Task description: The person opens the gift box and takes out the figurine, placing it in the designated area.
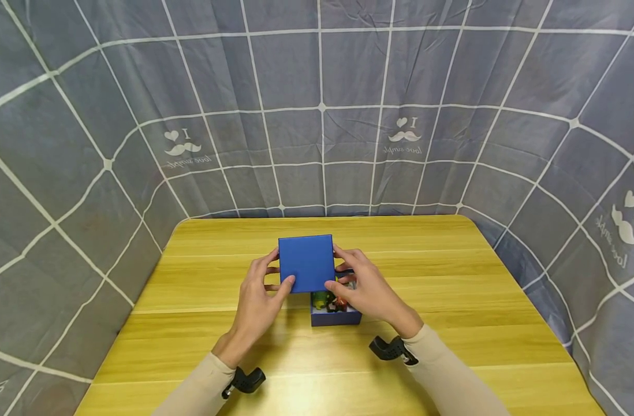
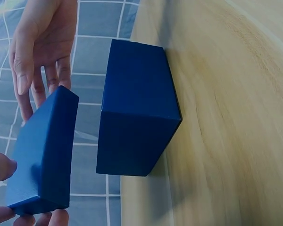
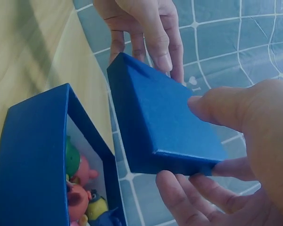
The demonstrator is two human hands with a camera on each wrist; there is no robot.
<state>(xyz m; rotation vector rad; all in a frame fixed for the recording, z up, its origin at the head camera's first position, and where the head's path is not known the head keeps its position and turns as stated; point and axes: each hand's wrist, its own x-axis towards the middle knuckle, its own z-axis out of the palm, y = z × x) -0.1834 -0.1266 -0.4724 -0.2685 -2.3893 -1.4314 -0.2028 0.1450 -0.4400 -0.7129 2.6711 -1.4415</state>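
Note:
Both hands hold a blue square box lid (image 1: 306,263), raised over the table with its flat top facing the head camera. My left hand (image 1: 260,297) grips its left side, thumb on the top face and fingers along the edge. On the opposite side, my right hand (image 1: 369,292) holds the lid, thumb at the near corner and fingers at the side wall. Below and partly hidden by the lid stands the open blue box (image 1: 336,319). Several small colourful toy figures (image 3: 80,200) lie inside it, among them green, pink, red and yellow ones.
The box stands on a wood-grain table (image 1: 192,323) with rounded far corners. A grey curtain (image 1: 353,133) with white grid lines surrounds the table at the back and sides. Black straps with camera mounts (image 1: 392,349) sit at both wrists.

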